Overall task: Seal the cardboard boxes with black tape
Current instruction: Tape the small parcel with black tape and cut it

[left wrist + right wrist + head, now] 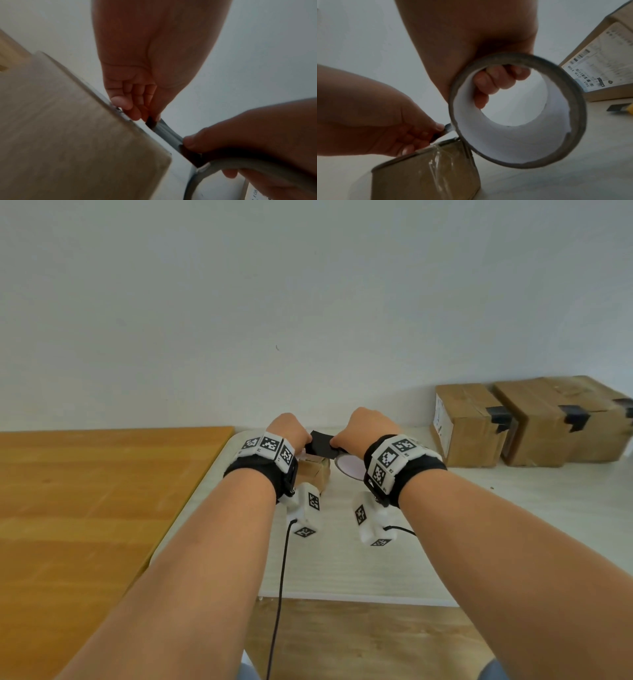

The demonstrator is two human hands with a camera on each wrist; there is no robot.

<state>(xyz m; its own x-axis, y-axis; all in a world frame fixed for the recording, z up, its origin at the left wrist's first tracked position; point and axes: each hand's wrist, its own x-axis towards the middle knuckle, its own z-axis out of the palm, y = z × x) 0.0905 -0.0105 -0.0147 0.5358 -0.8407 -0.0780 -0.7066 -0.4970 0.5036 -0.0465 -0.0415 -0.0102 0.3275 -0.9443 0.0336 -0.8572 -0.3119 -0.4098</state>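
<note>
Tape strip (320, 447) runs L-R | L hand (287, 431) pinches end | R hand (368, 430) grips roll (517, 111)

Plain white wall (308, 285) fills the back — even, soft light. White table (342, 570) butts against it; orange wooden tabletop (85, 508) adjoins its left edge. Wood-plank floor (359, 642) shows below the near edge.
</note>
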